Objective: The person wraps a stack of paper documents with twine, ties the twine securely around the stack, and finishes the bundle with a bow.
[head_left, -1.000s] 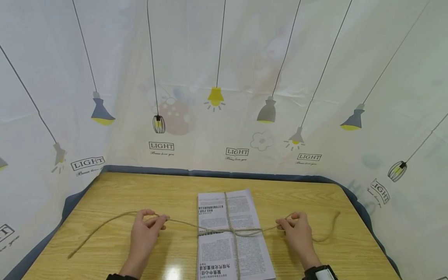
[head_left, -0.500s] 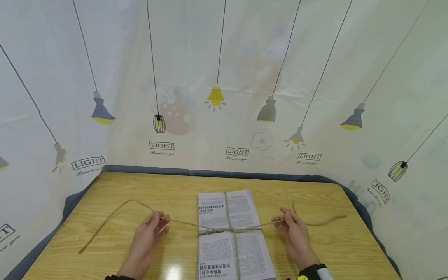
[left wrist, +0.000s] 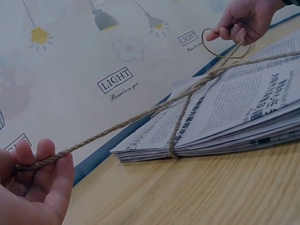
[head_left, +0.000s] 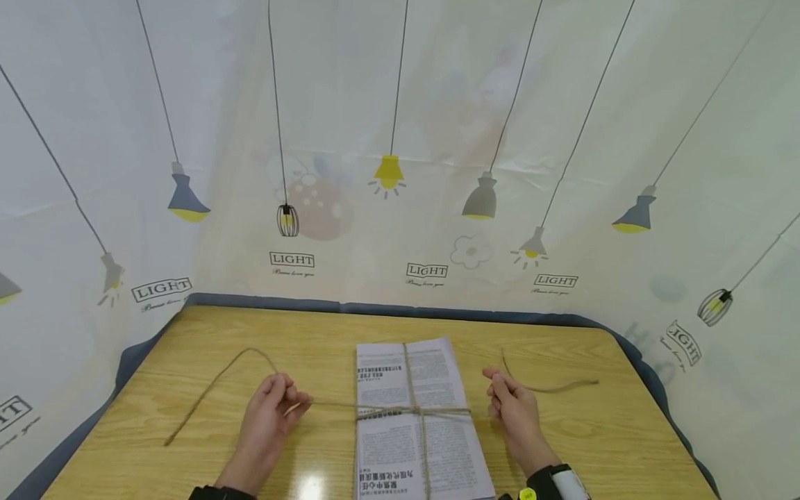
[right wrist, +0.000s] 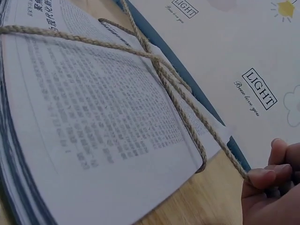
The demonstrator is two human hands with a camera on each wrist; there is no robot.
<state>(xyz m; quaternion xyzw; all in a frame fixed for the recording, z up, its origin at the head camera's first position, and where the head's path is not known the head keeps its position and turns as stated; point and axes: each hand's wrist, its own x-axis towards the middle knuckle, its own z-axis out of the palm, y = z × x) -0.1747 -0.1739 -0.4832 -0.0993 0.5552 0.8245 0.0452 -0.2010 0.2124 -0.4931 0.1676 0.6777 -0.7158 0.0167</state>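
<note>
Twine (head_left: 325, 403) crossing hides print on newspapers (head_left: 417, 430), cut off below.

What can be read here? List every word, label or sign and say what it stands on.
"LIGHT": boxed, printed several times on the curtain behind the table, e.g..
Cursive line under each "LIGHT": too small to read.
Newspaper stack: dense print and headlines in Chinese characters, too small and blurred to read.
Twine: no writing.

The newspaper stack (head_left: 420, 423) is cut by the bottom edge in head view; its small print cannot be read, and the twine (head_left: 422, 444) passes hidden under it
</note>
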